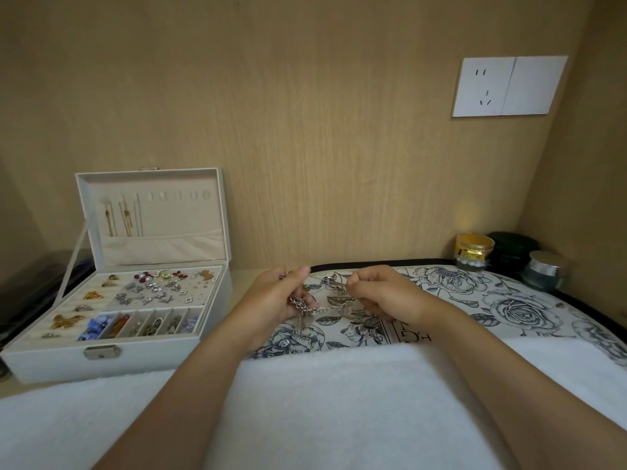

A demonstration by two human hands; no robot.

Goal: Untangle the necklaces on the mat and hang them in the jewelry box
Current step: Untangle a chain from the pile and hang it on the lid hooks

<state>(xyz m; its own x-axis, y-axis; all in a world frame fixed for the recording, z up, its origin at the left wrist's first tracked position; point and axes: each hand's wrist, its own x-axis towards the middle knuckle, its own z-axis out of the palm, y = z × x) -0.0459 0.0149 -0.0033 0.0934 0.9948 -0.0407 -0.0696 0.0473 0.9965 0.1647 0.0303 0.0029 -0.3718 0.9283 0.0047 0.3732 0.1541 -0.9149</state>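
A tangle of silver necklaces (320,308) hangs between both hands just above the floral mat (509,307). My left hand (274,300) pinches one side of the chains, with a loop draped over its fingers. My right hand (383,293) grips the other side, stretching a chunky chain across. A thin strand with a pendant dangles below the left hand. The white jewelry box (112,362) stands open at the left, its lid upright with a few gold chains (118,215) hanging from the lid hooks.
The box tray holds several earrings, brooches and beads. A white towel (305,401) covers the near table edge. Three cosmetic jars (475,251) stand in the back right corner. A wall socket (509,86) is on the wooden back panel.
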